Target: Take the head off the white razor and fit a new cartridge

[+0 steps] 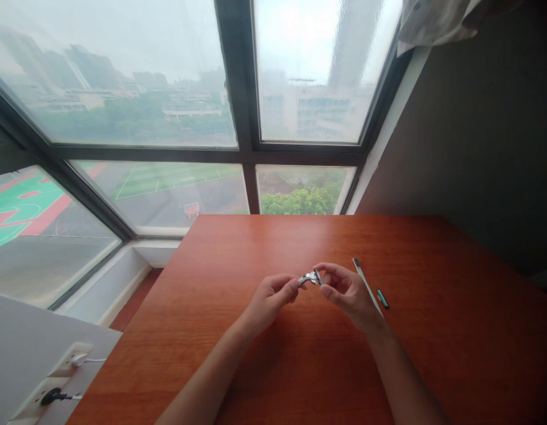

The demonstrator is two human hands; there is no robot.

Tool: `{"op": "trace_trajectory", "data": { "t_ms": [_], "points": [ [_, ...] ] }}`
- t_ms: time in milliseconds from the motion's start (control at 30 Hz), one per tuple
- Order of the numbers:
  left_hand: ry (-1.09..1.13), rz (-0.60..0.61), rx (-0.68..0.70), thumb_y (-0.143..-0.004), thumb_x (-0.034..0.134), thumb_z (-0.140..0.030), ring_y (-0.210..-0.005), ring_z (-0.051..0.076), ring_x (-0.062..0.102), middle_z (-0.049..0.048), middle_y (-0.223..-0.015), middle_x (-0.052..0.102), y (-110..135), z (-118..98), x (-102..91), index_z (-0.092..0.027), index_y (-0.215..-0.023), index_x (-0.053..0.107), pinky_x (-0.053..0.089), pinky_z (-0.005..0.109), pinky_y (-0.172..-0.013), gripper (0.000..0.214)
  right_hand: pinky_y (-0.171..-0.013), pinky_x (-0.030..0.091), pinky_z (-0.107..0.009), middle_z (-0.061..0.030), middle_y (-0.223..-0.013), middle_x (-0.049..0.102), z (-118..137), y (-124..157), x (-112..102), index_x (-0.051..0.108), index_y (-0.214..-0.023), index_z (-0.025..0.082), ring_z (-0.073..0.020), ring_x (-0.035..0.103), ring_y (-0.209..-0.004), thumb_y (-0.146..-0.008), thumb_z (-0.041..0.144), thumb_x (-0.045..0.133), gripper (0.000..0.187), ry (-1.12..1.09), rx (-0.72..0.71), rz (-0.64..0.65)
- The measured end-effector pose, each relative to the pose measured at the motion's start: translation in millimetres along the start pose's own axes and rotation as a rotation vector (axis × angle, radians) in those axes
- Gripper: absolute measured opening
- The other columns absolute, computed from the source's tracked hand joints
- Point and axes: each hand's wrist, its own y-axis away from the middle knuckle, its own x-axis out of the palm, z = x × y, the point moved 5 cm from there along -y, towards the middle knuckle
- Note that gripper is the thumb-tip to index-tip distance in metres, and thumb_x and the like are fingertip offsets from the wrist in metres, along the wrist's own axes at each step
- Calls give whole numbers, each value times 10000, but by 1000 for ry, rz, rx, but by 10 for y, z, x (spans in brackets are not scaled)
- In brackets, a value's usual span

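Observation:
My left hand (273,294) and my right hand (347,288) meet above the middle of a reddish wooden table (264,360). Between their fingertips they pinch a small shiny metal object (309,277) with a dark part at its right end; I cannot tell exactly what it is. My left thumb and fingers grip its left end and my right fingers close on its right end. Just right of my right hand a thin white strip with a dark tip (362,277) lies on the table, and beside it a small dark green piece (382,298).
A large window (167,106) with dark frames stands beyond the table's far edge. A dark wall (486,147) borders the table on the right. At lower left a white surface carries sockets with a white plug (78,359) and a black plug (52,396).

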Motion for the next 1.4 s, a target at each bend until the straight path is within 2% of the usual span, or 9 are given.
{"op": "trace_trajectory", "data": {
  "t_ms": [300,600,833,1200,1400],
  "points": [
    [22,-30,11,-867,527,-450,-547,92,373,-5,-614,459,16,-25,1,-93,-920,678,273,206,-490,391,-511,357,-201,29,-655,504,-26,4,-29,642,-1078,202,-93,430,-585,-734,296,740,370,-36,-33,-13],
    [-55,-44,52,-867,530,-440,-547,91,364,2,-624,486,40,-78,23,-106,-873,693,276,209,-497,372,-514,360,-199,27,-663,525,-24,16,-39,654,-1083,228,-95,441,-596,-729,274,750,370,-34,-55,-17],
    [-67,-48,54,-861,536,-443,-558,98,372,1,-620,478,38,-78,27,-102,-914,698,288,212,-507,381,-523,373,-221,17,-661,521,-25,19,-36,646,-1099,196,-107,446,-596,-723,305,749,405,-10,-59,-15],
    [-86,-47,61,-867,529,-439,-586,112,403,7,-624,482,39,-73,20,-100,-919,698,319,218,-532,382,-537,393,-231,15,-665,528,-15,23,-37,658,-1095,207,-118,465,-603,-715,326,755,410,19,-50,-24],
    [-82,-48,84,-865,541,-424,-604,117,433,7,-630,496,36,-84,20,-103,-913,706,348,226,-563,364,-625,440,-268,-12,-758,578,-9,18,-42,668,-1079,215,-148,522,-699,-707,331,765,401,8,-77,-23]
  ]
}}
